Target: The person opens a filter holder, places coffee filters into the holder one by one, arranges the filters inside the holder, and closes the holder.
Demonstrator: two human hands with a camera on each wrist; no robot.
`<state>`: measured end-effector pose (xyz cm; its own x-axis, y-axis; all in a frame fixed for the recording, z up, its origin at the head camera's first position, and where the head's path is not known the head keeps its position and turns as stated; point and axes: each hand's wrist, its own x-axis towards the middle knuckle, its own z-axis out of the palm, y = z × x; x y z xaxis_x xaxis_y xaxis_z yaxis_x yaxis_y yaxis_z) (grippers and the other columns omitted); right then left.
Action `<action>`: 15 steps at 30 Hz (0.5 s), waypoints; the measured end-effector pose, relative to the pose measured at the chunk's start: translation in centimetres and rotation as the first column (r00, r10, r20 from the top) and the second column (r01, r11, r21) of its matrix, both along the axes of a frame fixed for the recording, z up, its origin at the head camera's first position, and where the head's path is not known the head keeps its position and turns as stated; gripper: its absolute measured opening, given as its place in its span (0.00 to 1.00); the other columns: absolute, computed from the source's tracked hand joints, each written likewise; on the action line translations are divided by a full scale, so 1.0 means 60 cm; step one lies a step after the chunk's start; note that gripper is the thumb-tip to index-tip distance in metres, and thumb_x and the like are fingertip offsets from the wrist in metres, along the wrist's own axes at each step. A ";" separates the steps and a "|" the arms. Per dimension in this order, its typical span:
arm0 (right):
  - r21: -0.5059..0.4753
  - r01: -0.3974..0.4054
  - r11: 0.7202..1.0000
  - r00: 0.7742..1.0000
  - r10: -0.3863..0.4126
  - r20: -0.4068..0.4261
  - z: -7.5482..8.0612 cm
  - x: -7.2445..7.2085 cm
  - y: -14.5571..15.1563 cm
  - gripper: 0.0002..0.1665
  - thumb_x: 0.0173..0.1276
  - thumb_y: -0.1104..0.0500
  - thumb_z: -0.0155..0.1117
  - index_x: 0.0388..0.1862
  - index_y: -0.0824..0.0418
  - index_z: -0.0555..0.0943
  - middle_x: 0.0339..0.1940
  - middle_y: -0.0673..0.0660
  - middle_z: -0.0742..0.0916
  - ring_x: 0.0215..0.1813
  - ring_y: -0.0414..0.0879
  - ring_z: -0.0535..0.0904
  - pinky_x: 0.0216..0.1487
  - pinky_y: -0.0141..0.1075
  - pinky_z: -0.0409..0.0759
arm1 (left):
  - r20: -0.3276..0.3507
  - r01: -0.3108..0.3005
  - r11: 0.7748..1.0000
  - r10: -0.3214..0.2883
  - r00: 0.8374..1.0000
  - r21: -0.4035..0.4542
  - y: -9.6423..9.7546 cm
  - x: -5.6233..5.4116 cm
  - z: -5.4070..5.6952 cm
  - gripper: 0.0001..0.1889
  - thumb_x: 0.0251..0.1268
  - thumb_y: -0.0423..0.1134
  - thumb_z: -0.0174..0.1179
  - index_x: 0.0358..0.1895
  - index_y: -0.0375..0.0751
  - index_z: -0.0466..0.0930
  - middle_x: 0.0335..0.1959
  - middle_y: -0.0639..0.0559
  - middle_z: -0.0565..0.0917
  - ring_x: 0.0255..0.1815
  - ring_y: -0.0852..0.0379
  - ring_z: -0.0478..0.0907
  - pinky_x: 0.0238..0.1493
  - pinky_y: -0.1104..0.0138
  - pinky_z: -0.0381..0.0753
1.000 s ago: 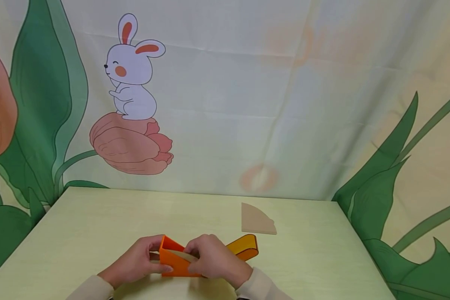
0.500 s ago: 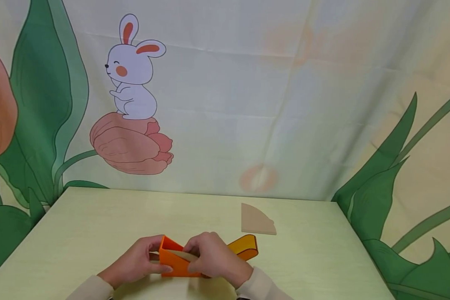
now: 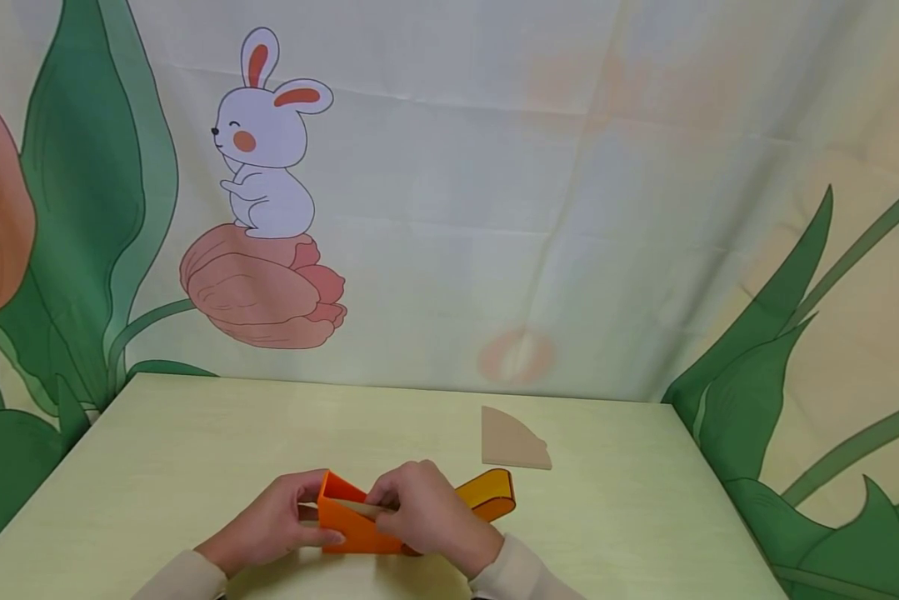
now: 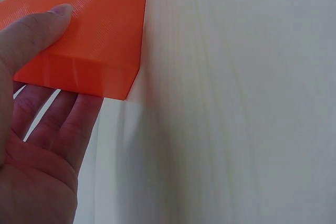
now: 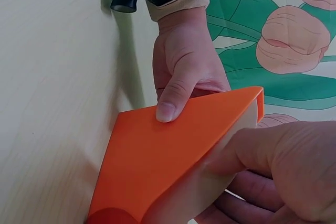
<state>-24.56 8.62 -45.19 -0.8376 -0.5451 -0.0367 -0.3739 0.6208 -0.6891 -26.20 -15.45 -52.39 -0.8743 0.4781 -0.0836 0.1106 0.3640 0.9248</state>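
Observation:
My left hand grips the left end of an orange coffee filter holder, its open top facing up. In the left wrist view the thumb lies on the broad face, with the other fingers behind. My right hand pinches a tan paper coffee filter that sits partly inside the holder. In the right wrist view its thumb presses on the paper, fingers behind it. An amber rounded bar slants out beyond the right hand; the hand hides where it meets the holder.
A second tan, fan-shaped coffee filter lies flat toward the back right of the pale table. Behind the table hangs a cloth backdrop printed with a rabbit and tulips.
My right hand has risen slightly, and less of the paper filter's face shows above the holder's edge in the head view. The left hand and the holder stay in place.

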 end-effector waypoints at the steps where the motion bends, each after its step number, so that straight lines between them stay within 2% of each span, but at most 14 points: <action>1: 0.007 0.002 1.000 1.000 -0.002 0.007 0.001 0.000 0.000 0.08 0.63 0.69 0.71 0.38 0.61 0.91 0.28 0.48 0.91 0.27 0.33 0.79 0.38 0.23 0.81 | 0.000 -0.001 1.000 0.001 1.000 -0.001 0.000 0.000 0.000 0.25 0.55 0.48 0.77 0.56 0.48 0.82 0.54 0.53 0.87 0.53 0.53 0.84 0.59 0.53 0.85; 9: 0.020 0.022 1.000 0.998 -0.023 0.059 0.009 0.001 0.004 0.10 0.59 0.70 0.73 0.39 0.60 0.91 0.28 0.48 0.90 0.28 0.37 0.78 0.34 0.25 0.81 | 0.000 -0.004 1.000 0.004 1.000 -0.009 0.002 0.000 0.003 0.26 0.55 0.51 0.77 0.56 0.49 0.82 0.54 0.53 0.87 0.52 0.53 0.84 0.58 0.56 0.86; 15: 0.034 0.009 0.999 0.998 -0.011 0.056 0.015 -0.004 0.009 0.10 0.59 0.68 0.74 0.40 0.59 0.91 0.31 0.50 0.91 0.30 0.35 0.80 0.40 0.24 0.82 | 0.008 -0.011 1.000 0.011 1.000 -0.013 0.003 0.000 0.005 0.27 0.54 0.52 0.78 0.56 0.50 0.82 0.53 0.53 0.87 0.53 0.53 0.84 0.59 0.54 0.85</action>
